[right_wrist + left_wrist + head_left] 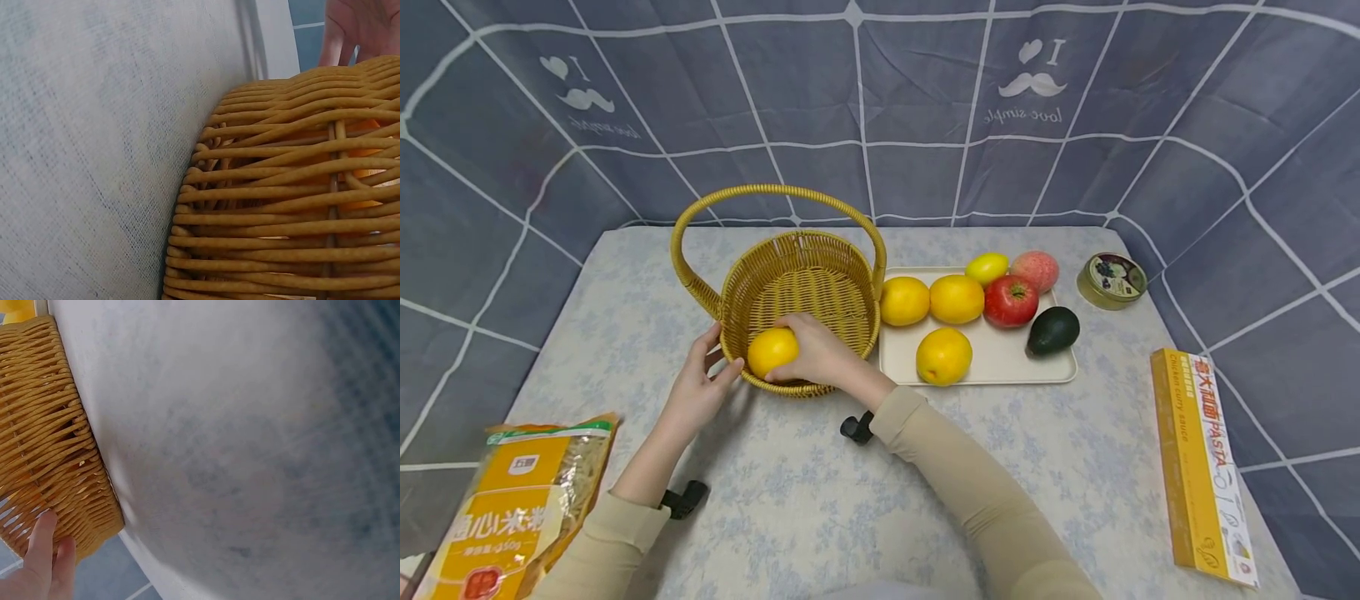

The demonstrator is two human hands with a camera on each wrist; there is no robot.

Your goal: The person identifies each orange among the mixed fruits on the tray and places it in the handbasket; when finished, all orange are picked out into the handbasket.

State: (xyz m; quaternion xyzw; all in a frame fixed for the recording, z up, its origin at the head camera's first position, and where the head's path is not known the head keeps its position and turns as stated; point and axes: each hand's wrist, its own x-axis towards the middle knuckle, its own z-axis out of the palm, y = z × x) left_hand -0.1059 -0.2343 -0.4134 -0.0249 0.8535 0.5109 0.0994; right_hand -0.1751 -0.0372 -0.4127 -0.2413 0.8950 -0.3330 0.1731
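A woven basket point(850, 367) with a tall arched handle stands left of the middle of the table. Inside it, at the near left, my right hand point(808, 348) grips a large yellow lemon point(771, 352) from above, fingers and thumb on either side. My left hand point(700, 387) rests against the outside of the basket's left wall, its fingers loosely bent. In the left wrist view, fingertips point(45, 522) of that hand touch the weave. The right wrist view shows the basket wall point(281, 206), with orange-yellow showing through gaps; the right hand is hidden there.
Right of the basket, a cream tray point(1007, 367) bears several lemons point(943, 357), a red apple point(1011, 302), a peach point(1036, 271) and an avocado point(1052, 332). A round tin point(1111, 281) and a pasta box point(1206, 467) lie farther right. A yellow food bag point(512, 508) lies front left.
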